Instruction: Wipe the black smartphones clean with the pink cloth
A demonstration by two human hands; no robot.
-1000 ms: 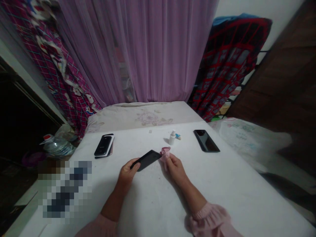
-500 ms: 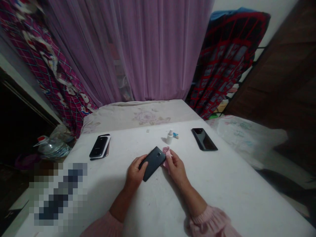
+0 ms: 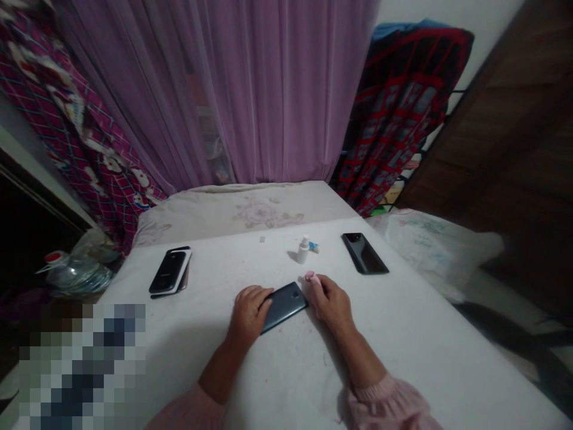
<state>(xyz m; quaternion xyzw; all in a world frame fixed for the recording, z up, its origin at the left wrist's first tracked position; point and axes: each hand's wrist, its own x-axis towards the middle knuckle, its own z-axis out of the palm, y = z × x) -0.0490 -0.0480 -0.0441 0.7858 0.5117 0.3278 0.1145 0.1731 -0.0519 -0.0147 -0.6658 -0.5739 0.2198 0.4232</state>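
A dark smartphone [image 3: 285,306], its back with the camera facing up, is gripped at its left end by my left hand [image 3: 249,313]. Just off the phone's right end, my right hand [image 3: 333,303] pinches a small pink cloth [image 3: 312,279]. A gap shows between cloth and phone. Beyond the hands stands a small white bottle [image 3: 303,251], with a small blue and white item [image 3: 314,246] lying behind it.
Several stacked phones [image 3: 171,272] lie at the left of the white-covered table [image 3: 394,358]. Another dark phone [image 3: 365,254] lies at the right. A tiny pale square [image 3: 262,239] is near the back. On the left, beside the table, is a large clear bottle [image 3: 78,273].
The phone has turned flatter and lower, nearer the tabletop. My right hand has drawn the pink cloth away from the phone's edge to the right. The view has shifted slightly.
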